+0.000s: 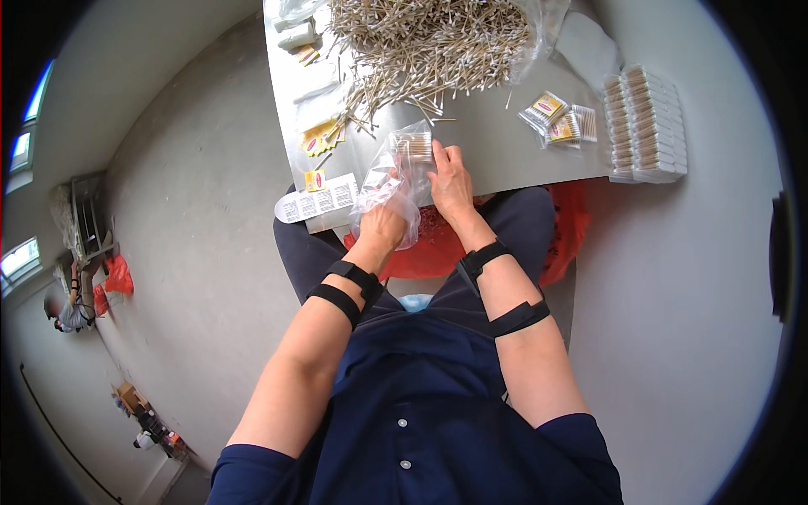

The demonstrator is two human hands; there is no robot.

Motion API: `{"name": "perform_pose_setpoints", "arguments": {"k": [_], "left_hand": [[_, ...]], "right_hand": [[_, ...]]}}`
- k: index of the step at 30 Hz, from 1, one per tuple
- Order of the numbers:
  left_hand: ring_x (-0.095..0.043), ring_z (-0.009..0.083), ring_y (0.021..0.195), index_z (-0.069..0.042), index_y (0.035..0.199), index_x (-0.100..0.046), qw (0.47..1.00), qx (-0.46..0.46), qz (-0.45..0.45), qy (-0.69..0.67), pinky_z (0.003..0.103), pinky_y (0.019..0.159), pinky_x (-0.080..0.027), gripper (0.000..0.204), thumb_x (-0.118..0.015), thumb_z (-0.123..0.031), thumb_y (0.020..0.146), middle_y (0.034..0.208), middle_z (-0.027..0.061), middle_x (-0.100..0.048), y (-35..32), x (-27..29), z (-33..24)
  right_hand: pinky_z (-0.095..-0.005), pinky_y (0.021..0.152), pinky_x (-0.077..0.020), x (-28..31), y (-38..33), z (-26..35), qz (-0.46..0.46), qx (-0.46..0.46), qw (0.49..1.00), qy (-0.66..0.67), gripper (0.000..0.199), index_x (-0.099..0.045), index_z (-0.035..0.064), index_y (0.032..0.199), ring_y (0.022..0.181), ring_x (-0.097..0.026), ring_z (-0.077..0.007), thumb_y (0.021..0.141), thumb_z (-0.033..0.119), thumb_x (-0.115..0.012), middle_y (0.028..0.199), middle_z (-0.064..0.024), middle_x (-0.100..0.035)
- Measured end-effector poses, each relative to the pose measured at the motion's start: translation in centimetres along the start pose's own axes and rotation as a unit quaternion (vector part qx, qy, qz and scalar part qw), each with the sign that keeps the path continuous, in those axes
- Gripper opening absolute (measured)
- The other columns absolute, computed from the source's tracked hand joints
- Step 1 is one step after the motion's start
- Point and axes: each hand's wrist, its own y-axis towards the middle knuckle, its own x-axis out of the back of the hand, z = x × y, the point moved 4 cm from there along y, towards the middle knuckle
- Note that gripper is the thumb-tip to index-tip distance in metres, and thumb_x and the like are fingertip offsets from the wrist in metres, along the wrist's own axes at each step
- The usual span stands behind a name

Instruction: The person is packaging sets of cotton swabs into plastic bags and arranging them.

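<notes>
A clear plastic bag (386, 180) lies at the table's near edge, with a neat bundle of cotton swabs (411, 148) at its far end. My left hand (384, 220) reaches inside this bag; crinkled film blurs its fingers, which look closed at the near end of the bundle. On the other side, my right hand (452, 179) has its fingers bent, with fingertips and thumb pinching the bag's right edge beside the swabs. Left of the bag lie a white printed strip (318, 200) and a small yellow-and-red card (315, 180).
A large heap of loose cotton swabs (429, 42) covers the far table. Filled swab packs (562, 126) lie to the right, beside stacked swab bundles (646, 126). Yellow cards (321, 140) and clear bags (316, 84) line the left edge. Red plastic (568, 227) hangs below. Another person (76, 307) sits far left.
</notes>
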Motion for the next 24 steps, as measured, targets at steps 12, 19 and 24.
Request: {"name": "perform_pose_setpoints", "arguments": {"k": [12, 19, 24], "left_hand": [[-0.059, 0.0353, 0.115, -0.002, 0.136, -0.049, 0.999, -0.021, -0.023, -0.011, 0.043, 0.096, -0.048, 0.051, -0.053, -0.009, 0.086, 0.147, 0.0198, -0.043, 0.6, 1.6, -1.2], [-0.066, 0.0319, 0.089, -0.002, 0.110, -0.066, 0.975, -0.054, -0.064, -0.205, 0.037, 0.078, -0.053, 0.026, -0.059, 0.002, 0.085, 0.106, 0.0155, -0.066, -4.5, 7.8, -0.5], [-0.061, 0.0319, 0.107, -0.009, 0.132, -0.051, 0.958, 0.042, -0.283, -0.029, 0.040, 0.087, -0.049, 0.067, -0.080, -0.015, 0.072, 0.128, 0.0141, -0.055, -6.8, 10.5, 0.6]], "right_hand": [[-0.0428, 0.081, -0.0506, 2.4, -1.1, -2.0, -0.055, -0.017, 0.987, 0.148, 0.033, -0.058, -0.0019, 0.117, 0.092, -0.061, -0.0386, 0.084, 0.000, -0.062, 0.102, -0.0191, -0.059], [-0.0423, 0.083, -0.0498, 14.7, 2.6, -7.5, -0.322, -0.064, 0.944, 0.011, 0.027, -0.060, 0.0023, 0.111, 0.098, -0.061, -0.0354, 0.084, 0.002, -0.063, 0.107, -0.0160, -0.061], [-0.0456, 0.090, -0.0485, 17.4, 7.2, -7.7, -0.202, -0.158, 0.946, -0.196, 0.068, -0.046, 0.0053, 0.131, 0.107, -0.058, -0.0368, 0.075, 0.025, -0.079, 0.123, -0.0171, -0.059]]}}
